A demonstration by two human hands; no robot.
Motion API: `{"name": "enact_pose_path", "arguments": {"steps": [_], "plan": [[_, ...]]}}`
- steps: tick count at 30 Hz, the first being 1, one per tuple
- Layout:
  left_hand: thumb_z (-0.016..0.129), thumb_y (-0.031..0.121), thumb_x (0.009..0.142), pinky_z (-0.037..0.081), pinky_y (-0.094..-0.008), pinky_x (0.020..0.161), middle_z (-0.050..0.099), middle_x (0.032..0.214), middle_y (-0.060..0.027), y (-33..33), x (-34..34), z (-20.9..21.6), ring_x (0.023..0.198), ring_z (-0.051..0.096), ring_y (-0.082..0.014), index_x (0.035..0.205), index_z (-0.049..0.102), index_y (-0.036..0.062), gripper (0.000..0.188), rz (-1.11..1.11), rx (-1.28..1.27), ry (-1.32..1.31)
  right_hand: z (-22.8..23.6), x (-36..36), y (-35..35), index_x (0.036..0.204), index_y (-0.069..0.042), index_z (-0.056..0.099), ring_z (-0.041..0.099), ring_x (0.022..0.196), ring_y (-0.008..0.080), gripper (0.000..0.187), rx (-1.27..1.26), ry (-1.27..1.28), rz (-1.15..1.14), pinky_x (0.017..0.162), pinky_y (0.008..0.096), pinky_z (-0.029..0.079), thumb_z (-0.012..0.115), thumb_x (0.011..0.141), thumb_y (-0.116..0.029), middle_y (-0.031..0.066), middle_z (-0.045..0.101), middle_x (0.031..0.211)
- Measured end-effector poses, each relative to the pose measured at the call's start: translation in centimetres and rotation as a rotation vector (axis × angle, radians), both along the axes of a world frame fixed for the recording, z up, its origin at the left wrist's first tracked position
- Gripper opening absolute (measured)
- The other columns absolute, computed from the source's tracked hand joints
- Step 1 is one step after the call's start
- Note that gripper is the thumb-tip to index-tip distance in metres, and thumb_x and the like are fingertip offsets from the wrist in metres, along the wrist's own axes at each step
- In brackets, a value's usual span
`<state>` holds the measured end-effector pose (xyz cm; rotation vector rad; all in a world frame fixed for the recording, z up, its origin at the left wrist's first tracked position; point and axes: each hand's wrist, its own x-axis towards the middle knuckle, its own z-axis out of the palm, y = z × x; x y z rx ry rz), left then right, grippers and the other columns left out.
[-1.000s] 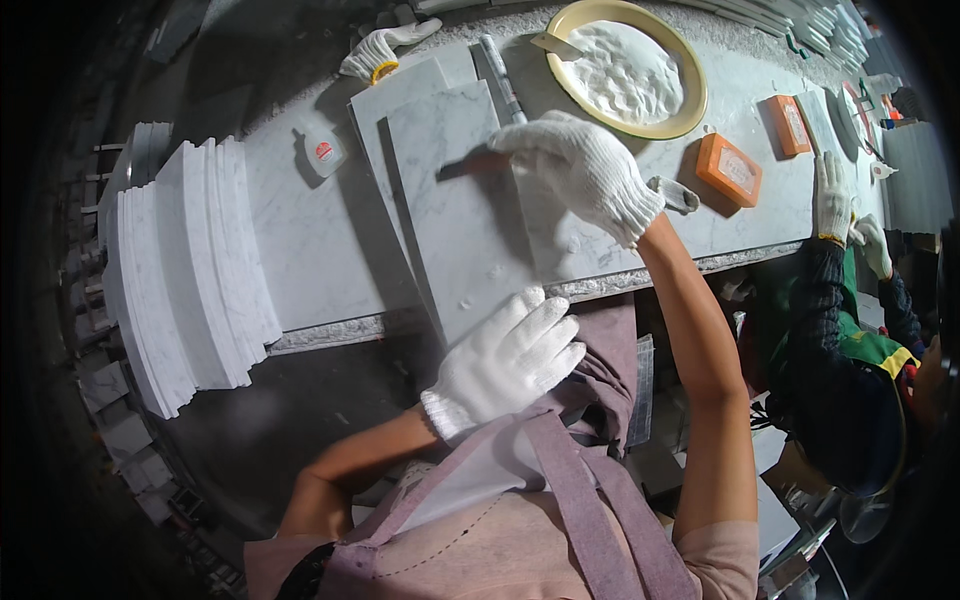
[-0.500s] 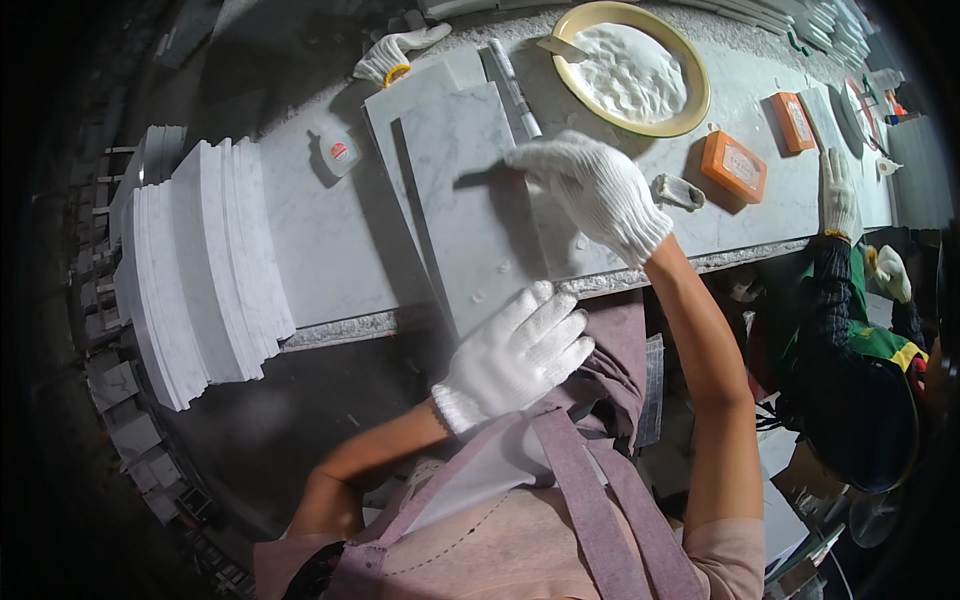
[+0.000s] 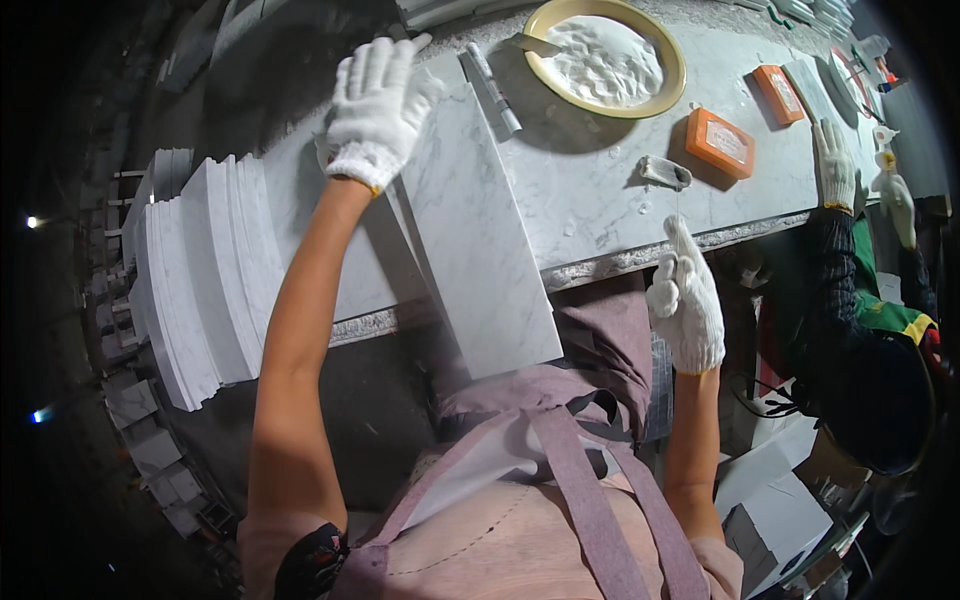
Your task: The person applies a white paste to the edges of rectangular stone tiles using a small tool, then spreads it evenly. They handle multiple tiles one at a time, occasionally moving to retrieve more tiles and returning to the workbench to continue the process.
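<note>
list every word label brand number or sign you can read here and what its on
No text is clear enough to quote.
Nearer orange block: pale label with print, too small to read.
Farther orange block: pale label, also too small.
White tube: dark marks, too small and blurred.
Grey-veined stone slab, left glove, right glove: no lettering seen.

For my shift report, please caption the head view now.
Gloved left hand over the far end of veined slabs, right hand by the near edge of the worktop.
</note>
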<state>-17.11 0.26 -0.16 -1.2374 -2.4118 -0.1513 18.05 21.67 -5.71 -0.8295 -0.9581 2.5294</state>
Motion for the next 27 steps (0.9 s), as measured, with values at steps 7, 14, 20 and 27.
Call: {"name": "enact_pose_path", "arguments": {"steps": [7,14,20,27], "plan": [[0.052,0.027,0.093,0.045,-0.0505,0.093,0.063,0.104,-0.0174,0.2,18.3,1.2,0.096,0.060,-0.0336,0.114,0.062,-0.0008,0.036,-0.631,-0.416,-0.577,-1.1,2.5,-0.2,0.137,-0.004,0.053,0.051,0.059,0.0052,0.048,-0.066,0.015,0.036,0.048,0.0209,0.038,0.073,0.098,-0.025,-0.0013,0.060,0.088],[0.069,0.032,0.091,0.044,-0.0505,0.111,0.070,0.115,-0.0150,-1.6,19.9,6.6,0.118,0.063,-0.0359,0.109,0.072,0.0014,0.036,-0.624,-0.117,-0.763,0.4,0.0,-0.4,0.127,-0.008,0.058,0.057,0.077,0.0092,0.031,-0.176,0.085,-0.030,0.061,0.0209,0.047,0.069,0.101,-0.022,0.0049,0.061,0.106],[0.074,0.020,0.079,0.043,-0.0546,0.112,0.064,0.124,-0.0142,-2.0,23.1,3.0,0.124,0.058,-0.0369,0.117,0.070,0.0125,0.039,-0.532,-0.088,-0.412,1.7,-2.7,-1.4,0.125,-0.007,0.061,0.059,0.081,0.0103,0.027,-0.048,0.009,0.060,0.069,0.0207,0.054,0.067,0.102,-0.018,0.0056,0.065,0.109],[0.069,0.007,0.075,0.048,-0.0599,0.091,0.058,0.119,-0.0174,-1.8,24.0,-0.8,0.107,0.057,-0.0415,0.104,0.064,0.0085,0.030,-0.477,0.097,-0.249,2.6,-7.4,-2.1,0.134,0.000,0.059,0.062,0.089,0.0112,0.036,0.134,0.016,0.131,0.073,0.0262,0.054,0.066,0.102,-0.014,0.0067,0.066,0.106]]}}
